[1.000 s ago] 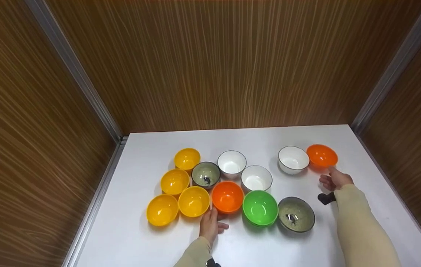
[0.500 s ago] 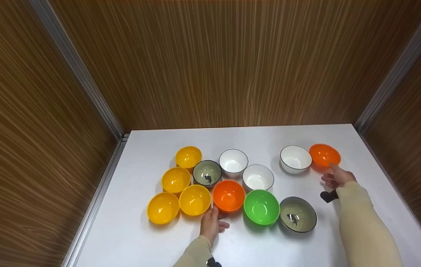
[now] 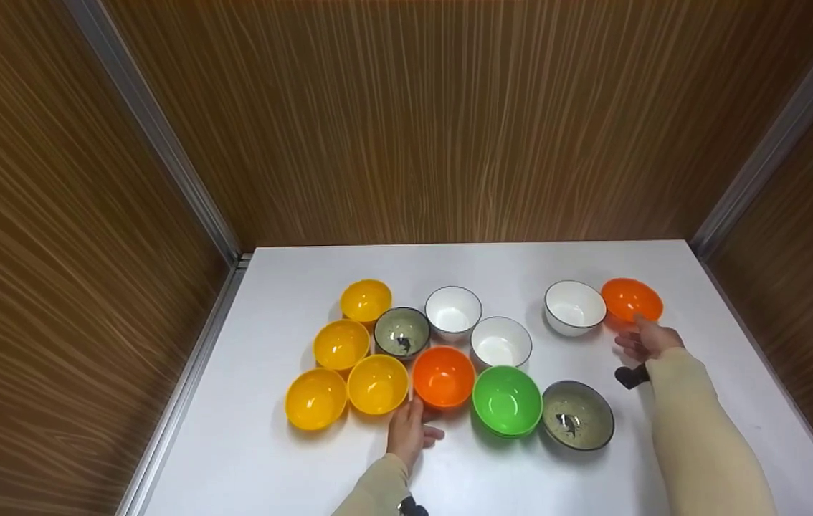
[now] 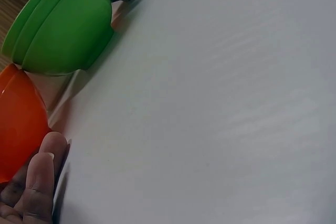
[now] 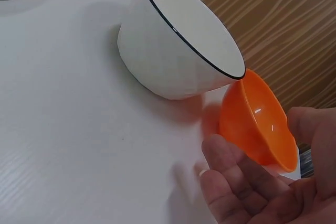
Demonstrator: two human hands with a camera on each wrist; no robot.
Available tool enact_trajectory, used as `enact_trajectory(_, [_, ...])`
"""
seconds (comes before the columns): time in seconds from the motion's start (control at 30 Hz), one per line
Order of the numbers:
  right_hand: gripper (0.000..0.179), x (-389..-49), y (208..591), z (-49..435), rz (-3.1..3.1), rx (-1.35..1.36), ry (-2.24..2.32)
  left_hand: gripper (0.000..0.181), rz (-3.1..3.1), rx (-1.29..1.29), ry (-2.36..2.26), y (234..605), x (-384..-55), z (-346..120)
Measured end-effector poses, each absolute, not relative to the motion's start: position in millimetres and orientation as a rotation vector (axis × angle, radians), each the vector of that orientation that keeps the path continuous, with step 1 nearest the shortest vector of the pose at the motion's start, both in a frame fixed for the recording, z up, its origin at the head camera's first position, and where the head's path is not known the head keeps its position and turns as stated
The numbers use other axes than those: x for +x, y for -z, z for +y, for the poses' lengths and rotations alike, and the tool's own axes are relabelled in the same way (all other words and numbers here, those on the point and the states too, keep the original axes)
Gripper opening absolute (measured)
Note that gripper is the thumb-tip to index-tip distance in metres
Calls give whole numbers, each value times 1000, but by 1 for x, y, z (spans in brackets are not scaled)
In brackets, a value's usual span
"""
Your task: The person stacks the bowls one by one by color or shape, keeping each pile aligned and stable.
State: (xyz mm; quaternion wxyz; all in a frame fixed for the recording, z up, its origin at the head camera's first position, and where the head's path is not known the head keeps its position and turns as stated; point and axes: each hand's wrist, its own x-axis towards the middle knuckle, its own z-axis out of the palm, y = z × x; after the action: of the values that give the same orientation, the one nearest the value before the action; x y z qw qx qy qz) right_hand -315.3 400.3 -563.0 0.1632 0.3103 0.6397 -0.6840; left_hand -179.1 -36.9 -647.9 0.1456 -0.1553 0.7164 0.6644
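Note:
In the head view my right hand is at an orange bowl at the back right. The right wrist view shows the thumb over the rim and the fingers along the outside, pinching the bowl's wall. My left hand lies at the near left side of another orange bowl, thumb tip by its outer wall. In the left wrist view its relaxed fingers are close against that bowl's lower side; the thumb is out of that view.
A white bowl touches the right orange bowl. Around the middle orange bowl stand yellow bowls, white bowls, a grey bowl and stacked green bowls. Another grey bowl sits right. Wood-grain panels enclose the table.
My right thumb has moved slightly forward, from the near edge of the right orange bowl to over its rim. My left hand stays put beside the middle orange bowl.

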Motion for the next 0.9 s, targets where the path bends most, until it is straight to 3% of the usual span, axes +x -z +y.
enact_trajectory(0.27, [69,-321,570,404,1836,880,1966,57,2094,-449,-1920,648,-180,-36])
enact_trajectory(0.53, [64,-320,565,399,1736,918,2037,62,2072,-463,-1922,648,-179,-37])
enact_trajectory(0.8, [27,-321,569,404,1659,990,2084,65,2070,-462,-1924,650,-180,-37])
enact_trajectory(0.9, [25,-319,568,403,1666,1015,2086,66,2060,-471,-1912,650,-181,-37])
